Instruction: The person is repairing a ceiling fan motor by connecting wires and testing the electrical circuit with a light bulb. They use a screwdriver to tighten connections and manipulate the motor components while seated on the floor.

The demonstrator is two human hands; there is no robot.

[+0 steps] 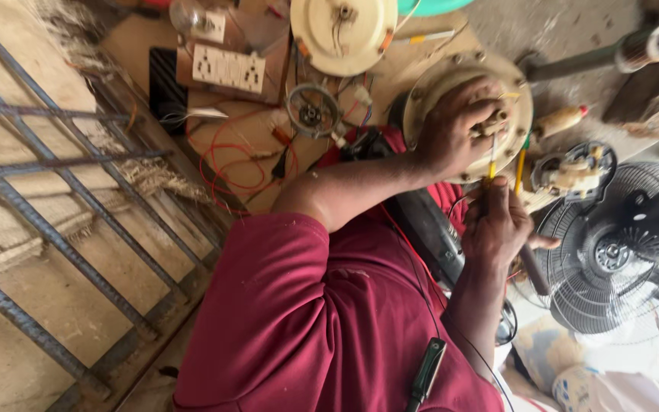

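Note:
My left hand rests on a round cream fan motor housing, its fingers pinching a small part at the centre. My right hand grips a thin yellow-shafted tool and points its tip into the same spot, just below my left fingers. Both arms reach out from my maroon shirt. A green-handled screwdriver hangs at the shirt's lower edge.
A second cream round cover lies at the top, with a white socket board, a small metal ring part and red wires to its left. A black-grilled table fan stands right. Metal bars fill the left.

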